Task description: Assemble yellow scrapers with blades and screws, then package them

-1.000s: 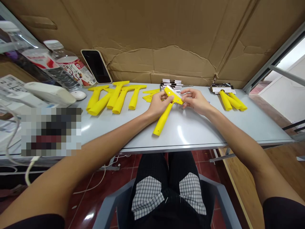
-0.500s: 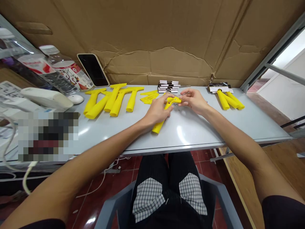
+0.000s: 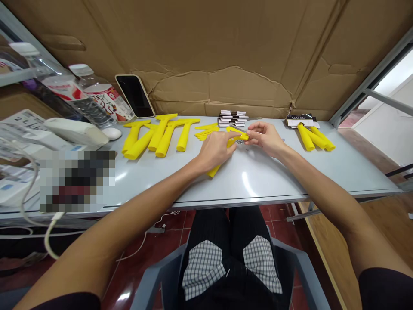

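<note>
A yellow T-shaped tool handle (image 3: pixel 214 171) lies slanted above the table, with my left hand (image 3: pixel 214 148) wrapped over its upper part. Along the top of its head runs a thin grey strip (image 3: pixel 238 128), which looks like a blade. My right hand (image 3: pixel 265 137) pinches at the right end of the head, where the strip ends; the fingertips partly hide the contact. Small metal screws (image 3: pixel 240 141) lie in a little heap just under the head. Close behind my left hand are several flat yellow pieces (image 3: pixel 206 130).
Several yellow handles (image 3: pixel 161 137) lie at left, and more handles (image 3: pixel 311 137) at right touch a black-and-white packet (image 3: pixel 301 120). Stacked packets (image 3: pixel 232 118) sit at the back centre. A phone (image 3: pixel 135 95), bottles (image 3: pixel 100 97) and a white mouse (image 3: pixel 112 133) stand left. Cardboard (image 3: pixel 245 51) walls the back.
The grey strip now shows plainly along the handle's head. My left fingers have shifted to lie over the handle's neck. The whole view has moved slightly, so things appear further right.
</note>
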`<action>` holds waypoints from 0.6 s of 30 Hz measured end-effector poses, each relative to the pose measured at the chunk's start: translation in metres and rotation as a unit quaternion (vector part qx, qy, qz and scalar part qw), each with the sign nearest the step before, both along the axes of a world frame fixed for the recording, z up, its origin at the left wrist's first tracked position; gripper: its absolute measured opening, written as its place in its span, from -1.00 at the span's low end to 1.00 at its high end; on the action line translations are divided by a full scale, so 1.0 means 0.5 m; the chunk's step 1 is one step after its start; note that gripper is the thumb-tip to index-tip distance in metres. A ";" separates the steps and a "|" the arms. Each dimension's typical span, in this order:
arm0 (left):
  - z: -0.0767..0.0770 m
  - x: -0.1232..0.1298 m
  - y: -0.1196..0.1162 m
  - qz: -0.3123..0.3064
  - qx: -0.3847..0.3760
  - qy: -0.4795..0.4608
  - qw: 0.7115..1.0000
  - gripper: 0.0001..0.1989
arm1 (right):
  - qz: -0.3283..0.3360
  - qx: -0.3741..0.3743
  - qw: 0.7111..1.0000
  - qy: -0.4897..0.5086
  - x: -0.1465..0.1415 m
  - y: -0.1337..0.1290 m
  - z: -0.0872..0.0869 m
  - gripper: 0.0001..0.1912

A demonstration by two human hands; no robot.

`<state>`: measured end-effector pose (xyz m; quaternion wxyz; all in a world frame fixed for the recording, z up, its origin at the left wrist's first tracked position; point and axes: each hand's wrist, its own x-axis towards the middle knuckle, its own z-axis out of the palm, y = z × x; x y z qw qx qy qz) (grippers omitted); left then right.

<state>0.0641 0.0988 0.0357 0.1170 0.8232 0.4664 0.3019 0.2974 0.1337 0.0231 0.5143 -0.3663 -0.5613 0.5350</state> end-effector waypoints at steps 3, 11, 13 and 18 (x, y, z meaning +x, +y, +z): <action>-0.002 -0.003 0.005 -0.007 0.012 0.019 1.000 -0.54 | 0.002 0.010 1.000 0.003 0.000 0.001 -0.001 -0.37; -0.006 -0.006 0.004 0.024 0.026 -0.010 0.999 -0.62 | 0.007 0.026 1.000 -0.014 -0.001 -0.005 0.003 -0.39; -0.007 -0.006 0.003 0.018 0.022 -0.010 1.000 -0.64 | 0.006 0.029 0.999 -0.025 -0.002 -0.007 0.002 -0.39; 0.004 -0.007 0.008 -0.004 0.029 -0.060 0.998 -0.68 | 0.029 0.042 0.999 -0.017 -0.001 -0.015 0.017 -0.39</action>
